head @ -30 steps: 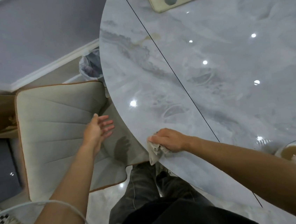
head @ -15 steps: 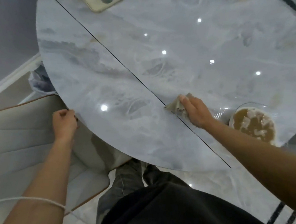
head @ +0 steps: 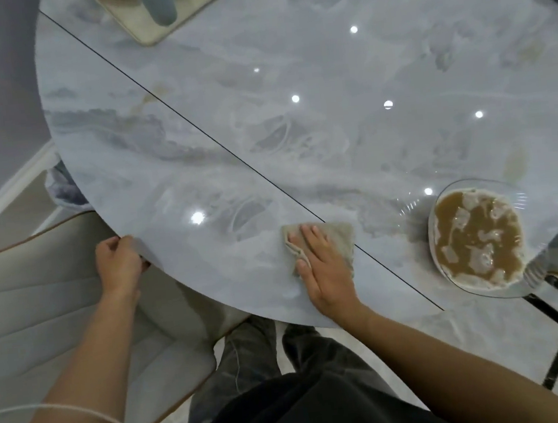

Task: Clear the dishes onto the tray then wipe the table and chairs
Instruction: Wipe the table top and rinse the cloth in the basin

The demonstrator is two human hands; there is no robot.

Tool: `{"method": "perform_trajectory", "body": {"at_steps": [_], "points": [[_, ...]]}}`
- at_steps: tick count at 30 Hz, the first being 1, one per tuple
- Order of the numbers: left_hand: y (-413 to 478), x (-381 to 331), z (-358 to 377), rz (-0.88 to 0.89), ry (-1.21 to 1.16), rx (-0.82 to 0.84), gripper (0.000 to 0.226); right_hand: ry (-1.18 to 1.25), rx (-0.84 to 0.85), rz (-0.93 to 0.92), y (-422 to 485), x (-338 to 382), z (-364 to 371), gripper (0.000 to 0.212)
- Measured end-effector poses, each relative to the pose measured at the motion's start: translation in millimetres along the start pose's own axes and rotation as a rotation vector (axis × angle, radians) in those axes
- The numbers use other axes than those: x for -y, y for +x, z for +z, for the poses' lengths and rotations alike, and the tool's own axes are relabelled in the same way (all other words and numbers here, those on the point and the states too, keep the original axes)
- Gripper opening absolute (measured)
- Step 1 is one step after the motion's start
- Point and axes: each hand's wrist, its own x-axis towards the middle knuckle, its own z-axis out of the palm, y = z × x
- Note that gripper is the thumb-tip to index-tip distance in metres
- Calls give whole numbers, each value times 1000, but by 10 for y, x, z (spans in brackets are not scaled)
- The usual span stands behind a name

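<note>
The cloth (head: 340, 239) has slid left and toward the near rim since half a second ago, away from the bowl (head: 431, 236). It now lies spread out rather than bunched. The right hand (head: 321, 269) presses it flat, fingers straight and together, gripping nothing. It sits across the dark seam (head: 230, 154) in the bench (head: 224, 96), close to the near edge.

The left hand (head: 117, 262) has its fingers curled over the bench rim, seemingly bracing.

Clearing looks unfinished. A tray (head: 145, 36) at the far side already carries a cup (head: 162, 3) and other pieces cut off by the frame, but the glass bowl of brown liquid stands on the bench. Wiping is under way: smeared rings and a yellowish stain beyond the bowl show most of the top is untouched. I judge the chair (head: 39, 305), tucked against the rim beside the left hand, not yet wiped.

For room, the middle and far left of the bench are open for long strokes. To the right the bowl sits near the cloth and overhangs the bench edge, so a sweep that way risks nudging it off.
</note>
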Motion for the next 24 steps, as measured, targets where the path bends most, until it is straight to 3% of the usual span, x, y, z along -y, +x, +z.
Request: {"method": "perform_trajectory", "body": {"at_steps": [10,15,24], "points": [[331,-182,-205,-26,34,119,34,94,-129,109,1602,680,454,53],[584,-438,-254,41,2,83,23,108,-140,102,2397,1002,652,53],[871,-708,-224,124,68,36,35,213,-157,137,3616,1433,812,52]]}}
